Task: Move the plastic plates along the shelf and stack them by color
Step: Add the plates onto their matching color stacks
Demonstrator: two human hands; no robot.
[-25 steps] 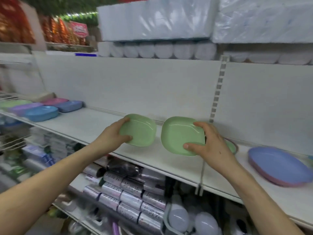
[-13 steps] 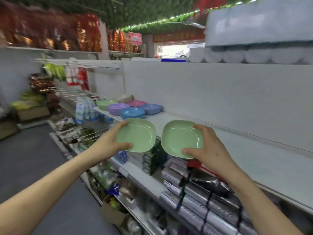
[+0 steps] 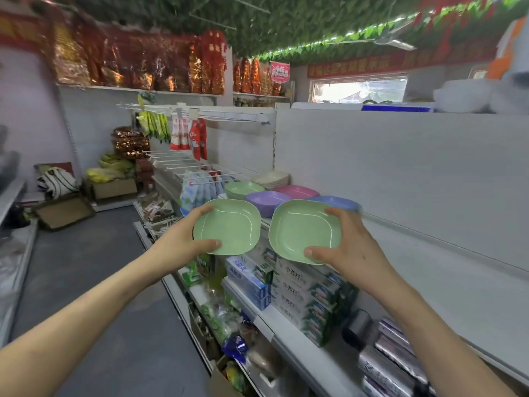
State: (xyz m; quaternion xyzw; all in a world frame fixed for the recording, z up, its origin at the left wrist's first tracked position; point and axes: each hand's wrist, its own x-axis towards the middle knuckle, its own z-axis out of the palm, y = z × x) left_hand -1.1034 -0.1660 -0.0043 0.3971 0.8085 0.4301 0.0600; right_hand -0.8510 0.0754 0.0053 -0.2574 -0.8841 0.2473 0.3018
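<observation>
The left green plate [image 3: 229,224] is gripped by the left hand [image 3: 180,245], the right green plate [image 3: 303,229] by the right hand [image 3: 352,253], thumbs on the near edges. Both plates hang side by side, apart, in the air short of the coloured stacks [image 3: 266,200] on the shelf [image 3: 429,267]

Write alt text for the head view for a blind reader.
In a shop aisle, the left hand grips one green plate and the right hand grips a second green plate. Ahead on the shelf sit the green stack, purple plates, pink plates, blue plates and cream plates.
</observation>
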